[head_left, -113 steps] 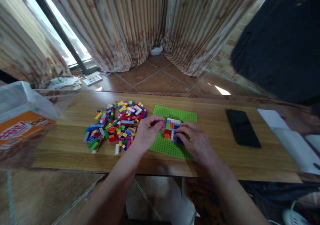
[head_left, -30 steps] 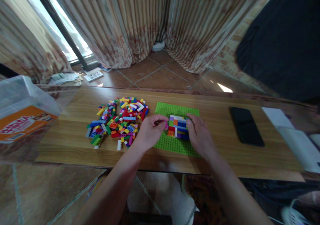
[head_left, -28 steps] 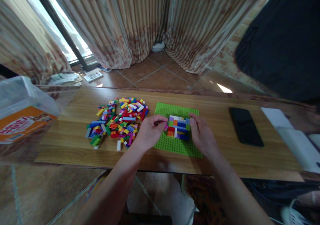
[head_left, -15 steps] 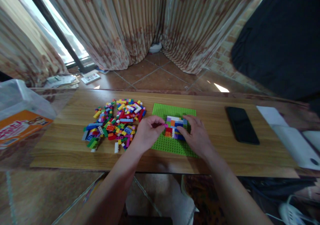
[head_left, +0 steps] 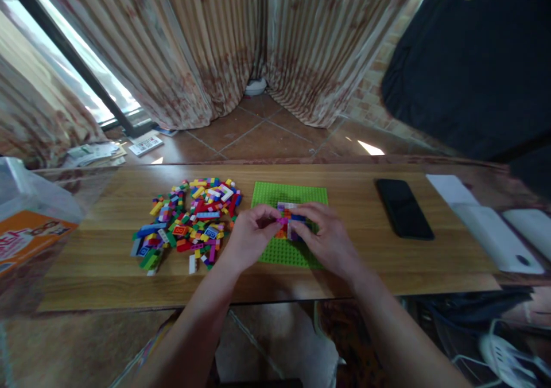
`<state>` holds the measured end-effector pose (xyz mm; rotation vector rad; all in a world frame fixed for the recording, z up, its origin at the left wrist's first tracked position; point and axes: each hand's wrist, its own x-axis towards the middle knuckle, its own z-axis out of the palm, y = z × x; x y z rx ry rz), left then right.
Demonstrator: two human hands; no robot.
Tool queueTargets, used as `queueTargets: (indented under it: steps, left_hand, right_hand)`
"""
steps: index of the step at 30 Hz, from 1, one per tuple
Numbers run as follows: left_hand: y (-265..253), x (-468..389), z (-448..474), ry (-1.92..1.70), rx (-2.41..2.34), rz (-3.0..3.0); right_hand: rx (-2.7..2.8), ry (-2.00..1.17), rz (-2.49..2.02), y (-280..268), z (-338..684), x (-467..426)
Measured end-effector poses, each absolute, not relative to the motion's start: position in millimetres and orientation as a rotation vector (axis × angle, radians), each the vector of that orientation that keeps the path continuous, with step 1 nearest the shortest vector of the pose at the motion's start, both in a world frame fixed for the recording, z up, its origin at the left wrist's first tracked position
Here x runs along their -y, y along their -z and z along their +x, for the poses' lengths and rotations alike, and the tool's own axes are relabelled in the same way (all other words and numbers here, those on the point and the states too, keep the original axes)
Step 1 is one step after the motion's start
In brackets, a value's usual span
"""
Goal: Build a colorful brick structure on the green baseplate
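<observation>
A green baseplate (head_left: 271, 255) lies on the table with a low block of joined bricks (head_left: 297, 218) in red, orange, blue, white and purple on it. My left hand (head_left: 253, 233) is closed in a pinch on a small magenta brick (head_left: 282, 221) at the left side of this block. Over the block's right part reaches my right hand (head_left: 329, 236), its thumb and forefinger apart, their tips close to the magenta brick. The hand hides much of the block, and I cannot tell if it presses on it.
To the left, a spread of loose coloured bricks (head_left: 181, 221) covers the wooden table (head_left: 107, 279). A black phone (head_left: 403, 209) lies on the right, with white items (head_left: 495, 239) beyond it. A clear plastic box (head_left: 34, 216) with an orange label stands at the left edge.
My right hand has moved left across the joined bricks, its fingertips now nearer my left hand. My left hand still pinches the magenta brick. The whole view has shifted slightly.
</observation>
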<state>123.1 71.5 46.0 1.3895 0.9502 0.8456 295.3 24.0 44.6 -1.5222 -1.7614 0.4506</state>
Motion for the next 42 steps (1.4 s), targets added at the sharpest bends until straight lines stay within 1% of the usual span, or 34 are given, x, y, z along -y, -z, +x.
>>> queueTargets:
  steps: [6, 13, 16, 21, 25, 29, 37, 42]
  left_hand:
    - [-43, -67, 135, -0.882, -0.830, 1.311]
    - [-39, -77, 122, -0.894, -1.170, 1.525]
    - [-43, -78, 120, -0.869, -1.271, 1.594]
    - [-45, -77, 124, -0.794, -1.308, 1.638]
    - [-41, -77, 124, -0.763, -1.314, 1.699]
    - [-40, -75, 124, -0.718, -1.309, 1.768]
    - [-42, -70, 126, -0.571, -1.303, 1.894]
    - [-41, -69, 126, -0.539, -1.310, 1.935]
  right_hand:
    - [1.653, -0.623, -1.455, -49, 301, -22]
    - [1.294, -0.849, -1.582, -56, 344, -21]
    - [1.366, -0.938, -1.622, -57, 352, -17]
    - [1.518, -1.019, -1.661, -52, 354, -13]
    - [1.606, -0.995, -1.789, -52, 356, -12]
    - [1.651, -0.904, -1.908, -54, 352, -11]
    - [1.758, -0.785, -1.981, -56, 340, -9]
    - [1.885, -0.738, -1.977, -56, 337, -9]
